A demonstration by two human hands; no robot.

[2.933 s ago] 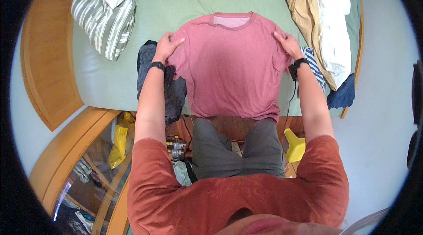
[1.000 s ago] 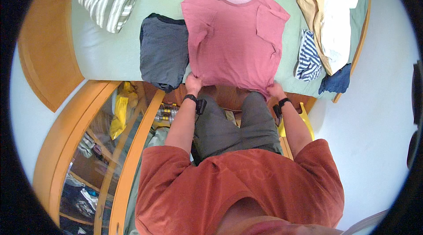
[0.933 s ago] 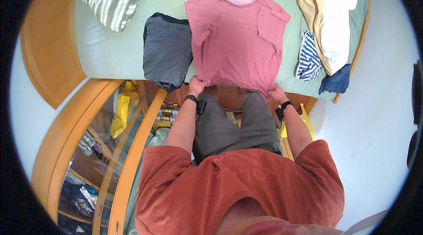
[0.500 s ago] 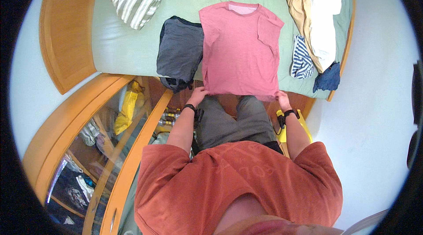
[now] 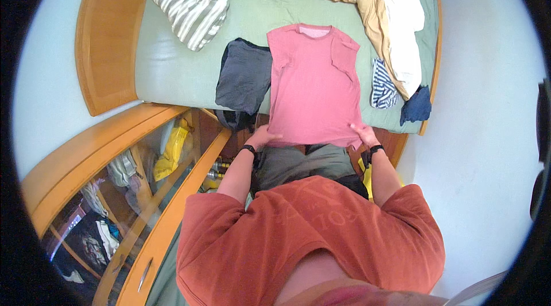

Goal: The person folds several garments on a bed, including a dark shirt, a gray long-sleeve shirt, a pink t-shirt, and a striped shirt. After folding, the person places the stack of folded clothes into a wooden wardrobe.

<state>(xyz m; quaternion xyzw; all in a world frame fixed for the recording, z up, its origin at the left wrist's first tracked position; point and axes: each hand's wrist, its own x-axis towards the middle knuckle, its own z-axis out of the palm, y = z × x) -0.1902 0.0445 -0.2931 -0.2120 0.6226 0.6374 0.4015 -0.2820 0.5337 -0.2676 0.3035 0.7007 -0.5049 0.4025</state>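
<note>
You are holding a pink T-shirt (image 5: 313, 88) by the two lower corners of its hem. Your left hand (image 5: 264, 136) is closing on the left corner, with the thumb lying over the fabric; your right hand (image 5: 364, 134) is gripping the right corner in the same manner. The fingers beneath the fabric are not showing. The T-shirt is lying flat on the bed (image 5: 172, 79), front up, its collar pointing away from you and its hem extending past the near edge. The right sleeve is resting folded inward over the front. A dark grey garment (image 5: 244, 76) is lying just beside the T-shirt on the left. On the right, a blue-and-white striped cloth (image 5: 383, 86) is lying apart from it, near a navy cloth (image 5: 416, 106).
</note>
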